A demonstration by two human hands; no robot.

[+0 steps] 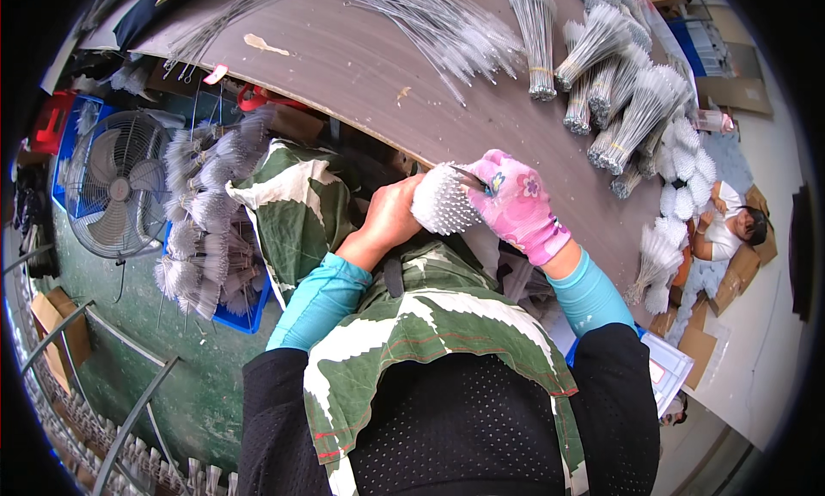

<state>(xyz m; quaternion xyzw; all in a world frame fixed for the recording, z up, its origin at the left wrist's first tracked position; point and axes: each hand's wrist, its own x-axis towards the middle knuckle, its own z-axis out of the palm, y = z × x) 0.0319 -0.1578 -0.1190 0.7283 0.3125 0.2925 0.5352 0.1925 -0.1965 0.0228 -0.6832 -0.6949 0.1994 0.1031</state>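
One held brush bundle [443, 207], one glove [520, 202], two turquoise sleeves [321, 297], one fan [118, 188]

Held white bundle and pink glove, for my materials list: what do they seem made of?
White bundle: probably plastic, slightly translucent, given its pale, bristly surface. Pink glove: likely knitted fabric, matte, given its soft look and snug fit.

your head cam's a fisheye aimed down, pretty close over your left hand [394, 211] and right hand [518, 202], table [344, 62] ahead

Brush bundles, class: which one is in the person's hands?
The white bundle between the bare left hand and the pink-gloved right hand; the other bundles are away from both hands.
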